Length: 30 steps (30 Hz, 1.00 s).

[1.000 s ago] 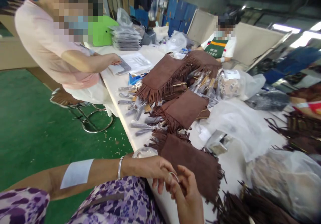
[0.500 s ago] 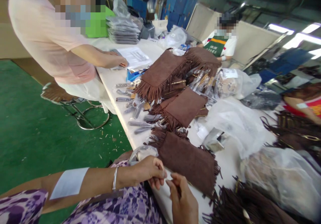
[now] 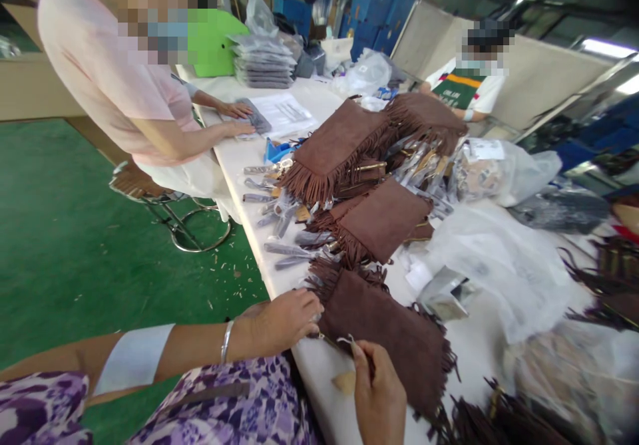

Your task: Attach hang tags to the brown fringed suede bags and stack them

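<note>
The R hand (image 3: 380,388) grips a thin, curly white strip (image 3: 345,340) w/ its thumb and first finger, prob. b/c the strip is so small that only fingertips can grab it. The L hand (image 3: 285,322) has its fingers curled in; something small and shiny shows at the tips, but I can't tell what it is, or if it's held tight. Past both hands, and partly behind their fingers, is a flat dark-brown bag w/ fringe, suede-like (image 3: 389,338), lying on the white table (image 3: 476,352). It's prob. put there, near the edge, so both hands can get at it w/o a stretch. Can't tell if the L hand touches it. Just L of the R hand is a small, pale tan flat piece (image 3: 343,383). To the R of that hand sits a dark-brown fringed heap (image 3: 504,418), prob. kept close for easy reach. Farther out from the L hand are thin grey straps in clear plastic wrap (image 3: 287,249), maybe wrapped so they don't get scratched, and a pile of brown fringed bags (image 3: 344,146). Way past the L hand, a co-worker in a pale pink top (image 3: 114,79) has both hands by a flat grey folded thing (image 3: 257,119), maybe to keep it flat.
</note>
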### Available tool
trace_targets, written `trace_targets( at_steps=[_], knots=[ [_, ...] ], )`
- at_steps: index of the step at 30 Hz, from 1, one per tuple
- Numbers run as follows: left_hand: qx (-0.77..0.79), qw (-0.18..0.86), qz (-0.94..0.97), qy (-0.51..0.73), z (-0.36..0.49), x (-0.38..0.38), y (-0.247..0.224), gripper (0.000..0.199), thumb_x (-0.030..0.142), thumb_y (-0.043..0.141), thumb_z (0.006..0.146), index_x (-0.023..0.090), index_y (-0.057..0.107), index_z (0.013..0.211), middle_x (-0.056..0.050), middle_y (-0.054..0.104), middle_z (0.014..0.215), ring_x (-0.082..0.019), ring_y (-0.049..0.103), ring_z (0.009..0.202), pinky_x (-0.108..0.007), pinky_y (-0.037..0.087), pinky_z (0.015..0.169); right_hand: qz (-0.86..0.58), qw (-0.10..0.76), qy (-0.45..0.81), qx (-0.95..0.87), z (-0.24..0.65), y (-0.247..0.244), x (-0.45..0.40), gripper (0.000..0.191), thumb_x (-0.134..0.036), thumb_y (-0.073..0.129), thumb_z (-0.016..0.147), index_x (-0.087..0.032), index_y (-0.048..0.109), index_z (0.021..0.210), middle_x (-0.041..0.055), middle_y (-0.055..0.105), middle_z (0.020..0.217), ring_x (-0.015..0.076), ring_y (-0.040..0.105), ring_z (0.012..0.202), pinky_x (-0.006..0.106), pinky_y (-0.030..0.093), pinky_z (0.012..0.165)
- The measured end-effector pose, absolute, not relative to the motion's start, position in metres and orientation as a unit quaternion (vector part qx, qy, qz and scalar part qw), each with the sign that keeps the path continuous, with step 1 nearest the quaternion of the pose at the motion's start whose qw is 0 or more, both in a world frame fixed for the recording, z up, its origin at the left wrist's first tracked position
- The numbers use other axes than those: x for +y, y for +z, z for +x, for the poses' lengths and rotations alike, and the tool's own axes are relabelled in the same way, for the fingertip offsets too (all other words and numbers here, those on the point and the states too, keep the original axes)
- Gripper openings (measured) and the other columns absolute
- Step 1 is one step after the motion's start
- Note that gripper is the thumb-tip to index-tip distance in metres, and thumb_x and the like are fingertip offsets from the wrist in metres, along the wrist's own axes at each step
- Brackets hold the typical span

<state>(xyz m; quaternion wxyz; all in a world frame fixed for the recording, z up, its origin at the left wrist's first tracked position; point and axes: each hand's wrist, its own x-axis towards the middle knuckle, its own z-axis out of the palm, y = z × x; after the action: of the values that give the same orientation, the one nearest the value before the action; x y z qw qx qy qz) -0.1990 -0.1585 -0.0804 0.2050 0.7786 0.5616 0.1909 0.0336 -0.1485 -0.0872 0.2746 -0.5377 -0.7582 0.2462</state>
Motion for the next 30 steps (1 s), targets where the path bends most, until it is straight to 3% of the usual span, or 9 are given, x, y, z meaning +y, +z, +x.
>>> trace_targets(
  at_steps=[2,9,11,14,16,19,22,27,30],
  knots=[
    [0.54,0.126,0.821,0.137,-0.199,-0.152,-0.088,0.028,0.034,0.057,0.094,0.018,0.055,0.116,-0.009,0.061,0.108,-0.025,0.052,0.105,-0.037,0.042,0.089,-0.557,0.28,0.266,-0.735,0.022,-0.088,-0.141,0.029,-0.046,0.048,0.095,-0.022,0.063,0.091,0.0037,0.069,0.083,0.0178,0.064,0.073,0.025,0.047,0.071],
    [0.518,0.027,0.853,0.052,-0.212,-0.151,-0.106,0.004,0.019,0.052,0.094,0.018,0.056,0.094,-0.006,0.058,0.091,-0.025,0.052,0.089,-0.039,0.042,0.078,-0.558,0.256,0.367,-0.698,-0.021,-0.117,-0.128,0.031,-0.046,0.042,0.095,-0.021,0.061,0.09,-0.0006,0.065,0.071,0.0158,0.06,0.061,0.025,0.044,0.065],
    [0.528,0.045,0.846,0.061,-0.215,-0.154,-0.107,0.006,0.014,0.055,0.089,0.018,0.054,0.094,-0.007,0.058,0.096,-0.024,0.053,0.092,-0.037,0.043,0.08,-0.559,0.255,0.369,-0.697,-0.02,-0.123,-0.126,0.032,-0.045,0.042,0.095,-0.021,0.062,0.09,-0.0002,0.065,0.072,0.0163,0.059,0.061,0.026,0.043,0.065],
    [0.553,0.1,0.824,0.08,-0.214,-0.158,-0.109,0.029,0.002,0.057,0.076,0.018,0.051,0.1,-0.008,0.057,0.109,-0.023,0.055,0.098,-0.032,0.046,0.082,-0.568,0.258,0.358,-0.695,-0.016,-0.12,-0.126,0.032,-0.046,0.042,0.094,-0.021,0.062,0.09,0.002,0.067,0.081,0.0181,0.061,0.071,0.027,0.044,0.071],
    [0.559,0.153,0.811,0.082,-0.213,-0.158,-0.11,0.036,0.0,0.055,0.072,0.019,0.049,0.103,-0.007,0.06,0.106,-0.022,0.058,0.094,-0.03,0.047,0.079,-0.59,0.27,0.325,-0.688,-0.016,-0.114,-0.127,0.03,-0.046,0.043,0.093,-0.022,0.063,0.092,0.0032,0.068,0.088,0.0195,0.062,0.079,0.029,0.044,0.077],
    [0.565,0.245,0.783,0.095,-0.214,-0.157,-0.108,0.026,0.008,0.05,0.082,0.021,0.047,0.104,-0.003,0.064,0.091,-0.021,0.063,0.081,-0.028,0.047,0.068,-0.602,0.298,0.259,-0.694,-0.021,-0.106,-0.133,0.03,-0.045,0.043,0.094,-0.022,0.062,0.096,0.0044,0.067,0.094,0.0201,0.062,0.085,0.03,0.044,0.081],
    [0.576,0.309,0.748,0.115,-0.216,-0.155,-0.1,0.013,0.016,0.043,0.09,0.021,0.049,0.102,-0.003,0.066,0.087,-0.021,0.066,0.08,-0.027,0.046,0.065,-0.557,0.281,0.233,-0.746,-0.029,-0.105,-0.142,0.032,-0.043,0.038,0.097,-0.022,0.062,0.093,0.0041,0.065,0.09,0.0186,0.062,0.082,0.027,0.045,0.075],
    [0.588,0.335,0.726,0.123,-0.218,-0.154,-0.087,0.009,0.025,0.046,0.091,0.021,0.053,0.094,-0.002,0.066,0.083,-0.021,0.065,0.076,-0.026,0.045,0.064,-0.529,0.205,0.17,-0.806,-0.038,-0.108,-0.156,0.035,-0.038,0.032,0.101,-0.024,0.063,0.094,0.003,0.061,0.09,0.0151,0.062,0.069,0.023,0.041,0.057],
    [0.597,0.351,0.708,0.137,-0.22,-0.154,-0.088,0.014,0.026,0.052,0.089,0.023,0.056,0.102,-0.002,0.069,0.088,-0.022,0.066,0.082,-0.026,0.047,0.069,-0.512,0.163,0.145,-0.831,-0.038,-0.105,-0.159,0.034,-0.032,0.03,0.102,-0.023,0.063,0.098,0.003,0.06,0.092,0.0136,0.062,0.064,0.023,0.038,0.052]
  ],
)
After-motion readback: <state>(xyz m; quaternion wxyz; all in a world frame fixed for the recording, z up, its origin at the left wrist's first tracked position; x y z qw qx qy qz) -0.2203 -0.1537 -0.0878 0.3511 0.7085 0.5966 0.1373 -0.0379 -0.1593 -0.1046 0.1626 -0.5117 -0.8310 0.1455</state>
